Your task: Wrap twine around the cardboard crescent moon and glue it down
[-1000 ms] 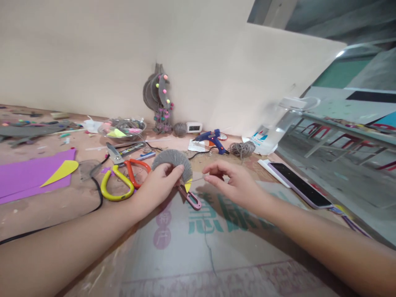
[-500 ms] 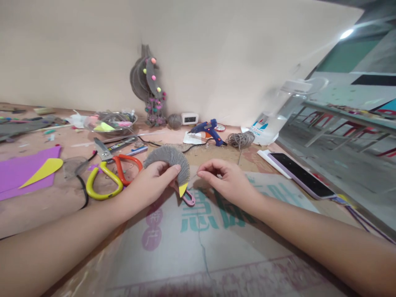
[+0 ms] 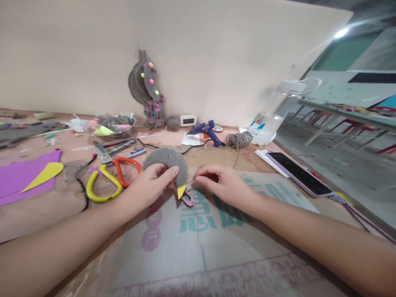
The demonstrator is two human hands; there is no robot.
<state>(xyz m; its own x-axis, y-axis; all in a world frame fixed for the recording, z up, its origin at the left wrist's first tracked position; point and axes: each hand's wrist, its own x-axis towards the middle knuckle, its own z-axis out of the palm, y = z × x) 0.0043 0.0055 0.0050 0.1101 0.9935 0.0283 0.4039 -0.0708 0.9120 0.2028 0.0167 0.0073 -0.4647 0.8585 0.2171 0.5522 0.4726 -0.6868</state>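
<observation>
My left hand [image 3: 159,179] grips a crescent [image 3: 168,159] wound in grey yarn, thumb on top and fingers curled beneath. A bare yellow tip [image 3: 181,191] shows at the crescent's lower end. To its right, my right hand [image 3: 224,183] is closed in a pinch on a thin strand of grey yarn [image 3: 192,180] that reaches toward the crescent. From behind that hand another stretch of yarn leads back to a loose grey yarn bundle [image 3: 239,140]. Under the tip lies a pink loop-ended piece [image 3: 188,200], partly hidden by the crescent.
Scissors [image 3: 105,194] with yellow and orange handles lie left of my left hand, near purple sheets [image 3: 18,181] and a yellow teardrop cutout [image 3: 46,175]. Behind are a blue glue gun [image 3: 207,131], small clock [image 3: 188,120] and bottle [image 3: 274,111]. A phone [image 3: 300,173] lies right.
My right hand has shifted slightly left and down, closer to the crescent, still pinching. My left hand keeps its hold on the crescent. The whole view has shifted slightly.
</observation>
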